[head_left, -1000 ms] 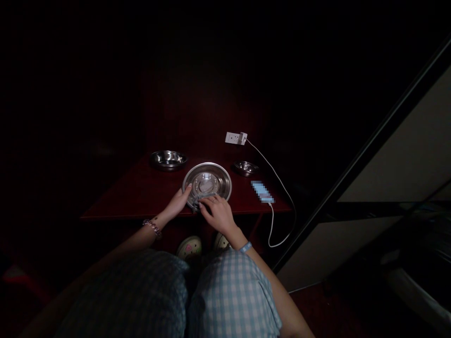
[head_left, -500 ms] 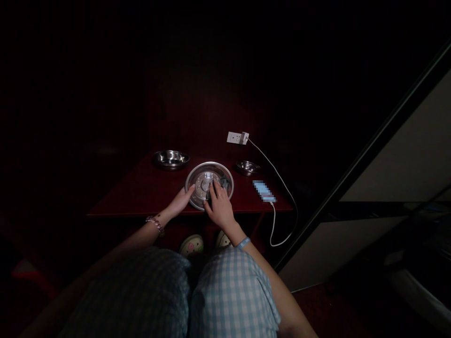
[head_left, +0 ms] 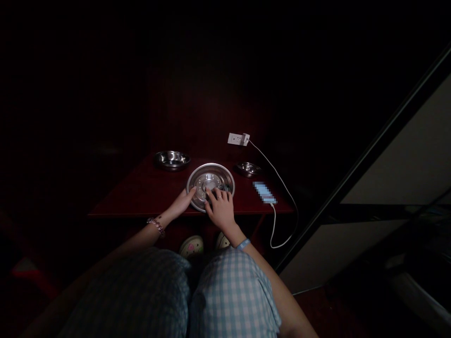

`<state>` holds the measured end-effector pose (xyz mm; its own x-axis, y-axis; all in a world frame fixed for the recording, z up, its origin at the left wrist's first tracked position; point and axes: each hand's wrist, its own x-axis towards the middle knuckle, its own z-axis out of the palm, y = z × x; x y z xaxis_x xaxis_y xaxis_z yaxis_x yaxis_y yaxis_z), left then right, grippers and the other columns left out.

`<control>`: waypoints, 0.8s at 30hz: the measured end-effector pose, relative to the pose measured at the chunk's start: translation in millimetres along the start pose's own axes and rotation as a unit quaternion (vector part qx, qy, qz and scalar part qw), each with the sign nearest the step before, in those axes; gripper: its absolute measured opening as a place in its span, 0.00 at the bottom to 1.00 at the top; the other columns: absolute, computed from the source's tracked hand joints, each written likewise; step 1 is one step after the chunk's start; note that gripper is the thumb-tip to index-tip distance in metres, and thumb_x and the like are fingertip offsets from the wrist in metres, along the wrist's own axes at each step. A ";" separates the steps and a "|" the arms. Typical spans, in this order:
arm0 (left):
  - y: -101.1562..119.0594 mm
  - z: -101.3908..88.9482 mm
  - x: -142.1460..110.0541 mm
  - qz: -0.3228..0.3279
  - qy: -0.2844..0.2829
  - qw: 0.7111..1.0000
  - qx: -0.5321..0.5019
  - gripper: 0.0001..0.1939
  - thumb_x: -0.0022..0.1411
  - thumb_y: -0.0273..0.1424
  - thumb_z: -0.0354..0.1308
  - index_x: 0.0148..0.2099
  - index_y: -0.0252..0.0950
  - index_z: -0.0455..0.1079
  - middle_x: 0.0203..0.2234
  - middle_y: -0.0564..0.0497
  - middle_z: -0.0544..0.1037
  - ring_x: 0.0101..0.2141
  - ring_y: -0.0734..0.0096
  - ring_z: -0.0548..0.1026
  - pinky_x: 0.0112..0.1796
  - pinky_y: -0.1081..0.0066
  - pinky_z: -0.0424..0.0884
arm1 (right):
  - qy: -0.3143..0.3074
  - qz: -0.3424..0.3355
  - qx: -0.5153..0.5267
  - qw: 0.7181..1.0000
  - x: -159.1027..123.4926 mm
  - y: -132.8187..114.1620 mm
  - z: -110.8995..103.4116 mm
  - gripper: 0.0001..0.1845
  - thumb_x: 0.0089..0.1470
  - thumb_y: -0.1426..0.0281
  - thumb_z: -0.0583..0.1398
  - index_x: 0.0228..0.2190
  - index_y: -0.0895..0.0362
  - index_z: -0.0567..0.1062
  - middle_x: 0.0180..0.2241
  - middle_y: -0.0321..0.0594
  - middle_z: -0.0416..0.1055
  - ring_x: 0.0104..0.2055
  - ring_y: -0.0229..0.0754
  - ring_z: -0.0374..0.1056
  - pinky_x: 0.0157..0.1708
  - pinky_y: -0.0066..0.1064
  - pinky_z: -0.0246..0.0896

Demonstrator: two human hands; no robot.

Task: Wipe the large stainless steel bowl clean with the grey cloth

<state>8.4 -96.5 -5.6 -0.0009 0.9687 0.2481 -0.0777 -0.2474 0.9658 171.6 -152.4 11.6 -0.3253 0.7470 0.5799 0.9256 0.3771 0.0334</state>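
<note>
A shiny metal bowl (head_left: 210,170) with a wide rim tilts toward me at the front edge of the dark red table. Its left rim is in my left hand (head_left: 180,203), thumb over the edge and the other fingers hidden beneath. My right hand (head_left: 221,206) reaches over the near right rim, with its fingers apart and slightly bent inside the bowl. Something small and dark (head_left: 225,188) lies by those fingertips against the bowl's right inner wall; its kind is too unclear to name.
Behind on the table (head_left: 127,197) stand a metal dish (head_left: 172,160) at left and a smaller metal bowl (head_left: 248,169) at right. A phone (head_left: 264,192) lies at right, its white cable (head_left: 278,173) looping to a wall socket (head_left: 235,139). My knees are below the edge.
My right fingers have shifted from the bowl's middle slightly toward me and to the right, nearer the dark thing. My left hand keeps its hold on the rim.
</note>
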 end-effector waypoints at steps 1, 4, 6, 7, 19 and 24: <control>0.7 -0.3 -0.1 0.000 -0.002 1.000 0.003 0.33 0.55 0.49 0.57 0.54 0.28 0.71 0.52 0.36 0.78 0.57 0.48 0.71 0.59 0.55 0.63 | -0.001 0.000 -0.005 1.000 0.6 -0.3 0.4 0.26 0.64 0.62 0.54 0.61 0.53 0.66 0.57 0.48 0.68 0.55 0.52 0.60 0.58 0.48 0.49; 3.8 -1.0 -1.1 0.001 -0.005 1.000 0.019 0.31 0.56 0.48 0.58 0.53 0.29 0.71 0.51 0.37 0.79 0.57 0.48 0.72 0.59 0.55 0.62 | -0.004 -0.001 -0.016 1.000 1.3 -0.6 1.3 0.26 0.65 0.62 0.53 0.62 0.52 0.65 0.56 0.49 0.68 0.54 0.52 0.60 0.57 0.48 0.50; 6.1 -0.8 -2.3 0.008 -0.005 1.000 0.029 0.30 0.57 0.48 0.58 0.54 0.30 0.72 0.50 0.39 0.80 0.56 0.49 0.72 0.60 0.54 0.62 | -0.004 -0.002 -0.020 1.000 0.8 -0.4 1.7 0.26 0.65 0.62 0.52 0.62 0.51 0.64 0.56 0.49 0.67 0.54 0.52 0.60 0.57 0.48 0.50; 7.1 -0.5 -3.0 0.012 -0.007 0.999 0.032 0.30 0.57 0.47 0.58 0.54 0.31 0.72 0.49 0.39 0.80 0.56 0.49 0.72 0.60 0.54 0.62 | -0.005 -0.002 -0.022 1.000 0.3 -0.2 1.8 0.27 0.65 0.62 0.52 0.63 0.51 0.64 0.56 0.49 0.67 0.54 0.52 0.60 0.57 0.48 0.50; 4.1 -0.4 -0.4 -0.008 0.004 1.000 0.009 0.28 0.55 0.44 0.61 0.52 0.31 0.73 0.46 0.39 0.81 0.54 0.49 0.74 0.59 0.52 0.63 | -0.013 0.002 -0.033 0.999 1.9 -3.3 2.2 0.27 0.65 0.63 0.51 0.63 0.51 0.62 0.54 0.47 0.69 0.52 0.51 0.60 0.57 0.48 0.48; -1.1 -2.6 2.2 0.009 -0.011 1.000 0.010 0.27 0.54 0.43 0.61 0.51 0.31 0.73 0.46 0.40 0.82 0.53 0.49 0.75 0.59 0.52 0.63 | -0.015 0.002 -0.034 0.999 2.8 -4.6 2.8 0.27 0.65 0.64 0.51 0.64 0.52 0.61 0.54 0.47 0.69 0.52 0.51 0.59 0.58 0.49 0.48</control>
<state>5.8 -94.0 -6.4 0.0195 0.9633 0.2676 -0.0586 -0.2661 0.9622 165.9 -150.5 10.8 -0.3256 0.7648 0.5560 0.9378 0.3361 0.0869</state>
